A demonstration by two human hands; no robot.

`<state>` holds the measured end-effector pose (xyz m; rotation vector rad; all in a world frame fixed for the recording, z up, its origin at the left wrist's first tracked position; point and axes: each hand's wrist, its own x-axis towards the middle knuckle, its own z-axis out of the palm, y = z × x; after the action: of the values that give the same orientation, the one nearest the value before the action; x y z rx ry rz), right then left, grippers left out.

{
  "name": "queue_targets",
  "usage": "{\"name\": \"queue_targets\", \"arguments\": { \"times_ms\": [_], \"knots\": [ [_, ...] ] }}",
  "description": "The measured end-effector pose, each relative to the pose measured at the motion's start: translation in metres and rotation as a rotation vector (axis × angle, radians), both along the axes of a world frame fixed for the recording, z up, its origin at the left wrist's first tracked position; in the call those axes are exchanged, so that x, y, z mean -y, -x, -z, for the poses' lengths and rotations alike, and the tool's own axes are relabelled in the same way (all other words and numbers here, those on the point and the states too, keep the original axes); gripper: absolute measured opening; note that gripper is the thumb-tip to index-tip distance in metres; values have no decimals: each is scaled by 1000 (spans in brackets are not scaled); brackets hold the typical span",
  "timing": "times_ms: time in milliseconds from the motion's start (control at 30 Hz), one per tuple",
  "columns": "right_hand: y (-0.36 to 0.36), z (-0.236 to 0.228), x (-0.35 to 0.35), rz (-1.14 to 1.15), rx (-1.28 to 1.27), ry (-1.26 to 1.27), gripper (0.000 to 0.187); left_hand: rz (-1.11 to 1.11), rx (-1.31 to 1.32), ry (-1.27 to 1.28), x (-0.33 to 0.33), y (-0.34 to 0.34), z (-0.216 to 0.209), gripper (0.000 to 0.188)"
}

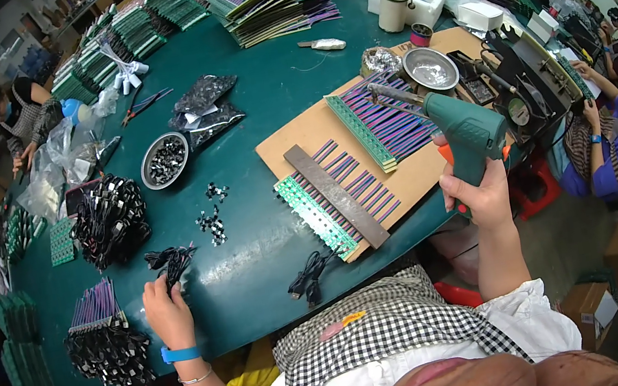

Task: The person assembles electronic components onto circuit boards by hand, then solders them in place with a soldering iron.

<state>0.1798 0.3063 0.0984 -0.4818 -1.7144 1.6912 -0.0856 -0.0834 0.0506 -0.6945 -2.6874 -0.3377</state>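
Note:
In my right hand [483,194] is a green hot glue gun [466,128], its nozzle pointing left over the board on the table. My left hand [168,312] is at the table's near left, fingers closed at the lower end of a small bundle of black cables [170,260]. On a brown board [277,145] lies a row of green circuit boards [315,217] with striped wires. A dark flat bar [336,196] rests across those wires. Beyond it sits a second stack of circuit boards [361,134]. One black cable [307,277] hangs near the front row's corner.
Left of centre stand a bowl of small parts [165,160] and loose black-and-white connectors [211,225]. Black cable heaps [111,219] lie farther left. A metal dish [431,68] and a soldering iron tray are at right. Other people sit around the table.

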Motion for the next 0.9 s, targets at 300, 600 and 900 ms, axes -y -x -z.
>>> {"name": "queue_targets", "arguments": {
  "times_ms": [300, 600, 900],
  "knots": [
    [4, 11, 11, -78, -50, 97, 52, -7, -21, -151, 7, 3, -13, 19],
    [6, 16, 22, -122, -42, 231, 51, -106, -24, -348, -32, -19, -39, 26],
    [34, 24, 71, -330, -170, 325, 62, 870, 695, -301, -153, -116, -51, 35]
  ]
}}
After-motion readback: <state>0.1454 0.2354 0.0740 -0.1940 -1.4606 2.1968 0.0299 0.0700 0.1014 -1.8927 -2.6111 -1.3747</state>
